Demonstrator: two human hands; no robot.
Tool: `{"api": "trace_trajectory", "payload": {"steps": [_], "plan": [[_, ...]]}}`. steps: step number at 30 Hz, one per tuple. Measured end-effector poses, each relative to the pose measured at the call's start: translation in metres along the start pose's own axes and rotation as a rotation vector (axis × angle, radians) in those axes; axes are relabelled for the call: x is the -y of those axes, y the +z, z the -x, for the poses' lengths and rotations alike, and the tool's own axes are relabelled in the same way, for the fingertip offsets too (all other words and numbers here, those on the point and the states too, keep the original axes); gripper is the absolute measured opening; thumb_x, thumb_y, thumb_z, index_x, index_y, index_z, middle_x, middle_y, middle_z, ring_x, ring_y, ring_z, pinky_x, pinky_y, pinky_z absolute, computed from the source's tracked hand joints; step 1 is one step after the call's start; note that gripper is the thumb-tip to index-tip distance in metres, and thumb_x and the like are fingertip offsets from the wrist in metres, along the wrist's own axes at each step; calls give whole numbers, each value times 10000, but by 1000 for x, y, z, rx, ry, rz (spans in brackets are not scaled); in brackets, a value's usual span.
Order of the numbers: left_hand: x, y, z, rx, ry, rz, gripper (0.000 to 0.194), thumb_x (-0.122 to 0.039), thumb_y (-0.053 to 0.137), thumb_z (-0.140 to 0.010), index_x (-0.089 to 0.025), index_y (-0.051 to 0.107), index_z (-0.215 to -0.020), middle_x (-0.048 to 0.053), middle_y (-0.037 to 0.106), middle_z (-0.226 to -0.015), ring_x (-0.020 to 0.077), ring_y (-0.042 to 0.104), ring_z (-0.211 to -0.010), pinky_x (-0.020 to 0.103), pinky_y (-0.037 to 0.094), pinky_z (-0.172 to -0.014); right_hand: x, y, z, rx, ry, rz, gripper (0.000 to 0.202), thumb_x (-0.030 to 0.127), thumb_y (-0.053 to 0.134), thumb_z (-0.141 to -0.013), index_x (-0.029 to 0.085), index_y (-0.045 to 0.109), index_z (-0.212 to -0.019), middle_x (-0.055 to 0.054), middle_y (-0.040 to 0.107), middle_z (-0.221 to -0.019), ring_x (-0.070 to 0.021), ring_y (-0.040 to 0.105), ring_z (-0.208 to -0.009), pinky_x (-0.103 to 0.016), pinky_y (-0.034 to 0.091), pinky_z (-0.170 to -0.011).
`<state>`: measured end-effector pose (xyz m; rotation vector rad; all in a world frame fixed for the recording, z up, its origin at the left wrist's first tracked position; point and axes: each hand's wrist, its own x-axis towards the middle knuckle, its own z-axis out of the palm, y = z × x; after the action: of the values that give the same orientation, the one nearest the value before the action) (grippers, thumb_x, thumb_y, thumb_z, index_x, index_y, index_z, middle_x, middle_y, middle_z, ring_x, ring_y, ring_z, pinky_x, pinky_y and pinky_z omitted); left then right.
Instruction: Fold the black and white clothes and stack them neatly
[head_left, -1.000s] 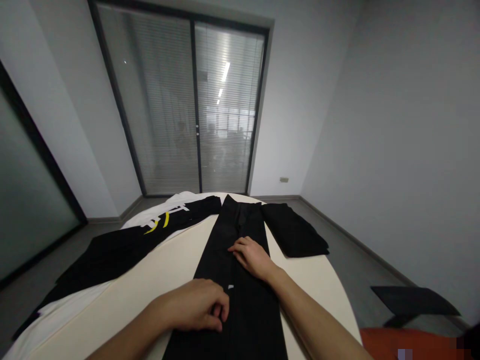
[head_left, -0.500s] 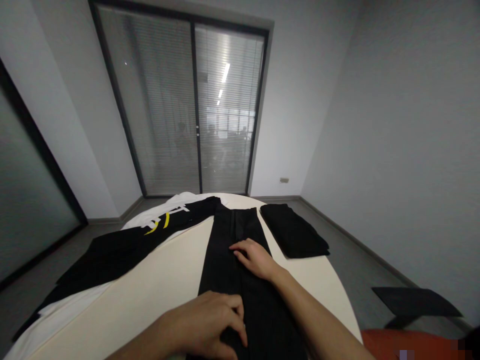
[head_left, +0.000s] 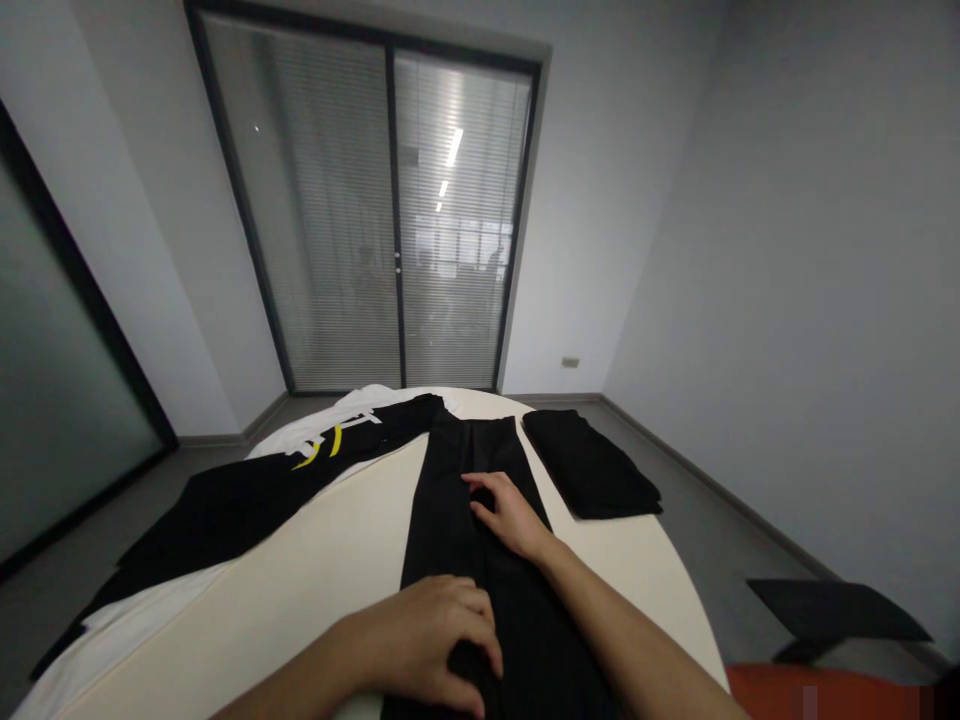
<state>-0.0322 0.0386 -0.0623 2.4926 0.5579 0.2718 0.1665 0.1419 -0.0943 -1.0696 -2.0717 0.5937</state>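
A pair of black trousers (head_left: 450,520) lies lengthwise down the middle of the round table, waistband at the far end. My right hand (head_left: 514,515) rests at the upper part of the trousers near the centre line, thumb and fingers apart, with nothing seen between them. Closer to me, my left hand (head_left: 435,640) is over the lower part, its fingers curved and the thumb spread away from them. Whether its fingertips touch the cloth I cannot tell. The near end of the trousers runs out of view.
A folded black garment (head_left: 589,465) lies to the right on the cream table (head_left: 352,530). Along the left side are black clothing with white and yellow print (head_left: 262,500) and white cloth (head_left: 150,610). A red chair seat (head_left: 810,690) stands at the lower right, beyond the table edge.
My left hand has shifted slightly right, and its thumb-to-finger gap shows more clearly. My right hand's thumb and fingers have spread a little wider. The trousers look nearly unchanged.
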Motion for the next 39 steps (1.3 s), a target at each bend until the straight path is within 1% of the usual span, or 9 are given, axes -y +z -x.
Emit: {"api": "trace_trajectory", "payload": {"steps": [7,11,14,18,20,24,29,34,39], "plan": [[1,-4,1,5,18,95,287,-473,771,-803,-286,734,-1018,3,701,-1028,182,644,-954,273,460,-867,-1,5,-18,-34,88,208,265,179,669,-823,202,683,-1087,-54,647,-1025,-207,577,-1004,-346,455,-936],[9,-14,1,-154,-113,-37,116,-317,675,-895,-249,699,-986,20,675,-1019,189,616,-992,298,458,-913,4,7,-32,33,167,334,204,267,690,-824,188,671,-1012,-60,649,-976,-200,595,-919,-316,456,-843],[22,-16,5,-267,-220,-136,315,-321,742,-810,-227,637,-1092,75,604,-1238,254,530,-1196,390,409,-1054,10,10,-36,20,144,457,84,231,621,-870,203,653,-943,-59,661,-958,-205,594,-917,-311,433,-807],[37,-9,8,-261,-333,-145,746,-427,736,-784,-217,431,-1431,138,226,-1627,341,162,-1504,540,189,-1215,14,12,-33,-52,60,580,154,147,542,-895,205,612,-1019,-64,691,-958,-225,601,-949,-336,400,-836],[40,-5,8,-222,-363,-160,865,-448,690,-817,-234,271,-1543,122,67,-1673,348,28,-1529,594,109,-1218,13,11,-32,-104,35,553,173,148,495,-926,200,588,-1062,-63,694,-966,-221,613,-955,-347,392,-871],[40,-4,6,-171,-378,-198,926,-439,655,-838,-244,150,-1589,101,-42,-1675,332,-46,-1528,595,79,-1220,6,12,-30,-151,45,382,221,165,498,-929,209,562,-1136,-41,687,-984,-204,614,-949,-337,409,-889],[36,-8,4,-123,-369,-215,923,-428,647,-842,-232,148,-1593,112,16,-1667,312,17,-1531,572,79,-1228,1,14,-30,-106,60,282,241,131,557,-865,245,625,-1066,-5,683,-886,-198,594,-939,-320,424,-871],[35,-9,4,-106,-359,-217,928,-444,640,-841,-238,141,-1597,94,104,-1660,318,62,-1528,588,71,-1225,3,11,-29,-201,68,364,205,125,538,-859,240,658,-979,-39,672,-967,-230,560,-1000,-351,419,-874],[29,-14,5,-84,-343,-214,900,-450,660,-820,-239,228,-1582,74,196,-1647,351,101,-1521,616,69,-1217,0,11,-28,-155,153,296,280,175,452,-945,250,641,-1137,-48,688,-1116,-231,562,-1118,-373,422,-942]]}}
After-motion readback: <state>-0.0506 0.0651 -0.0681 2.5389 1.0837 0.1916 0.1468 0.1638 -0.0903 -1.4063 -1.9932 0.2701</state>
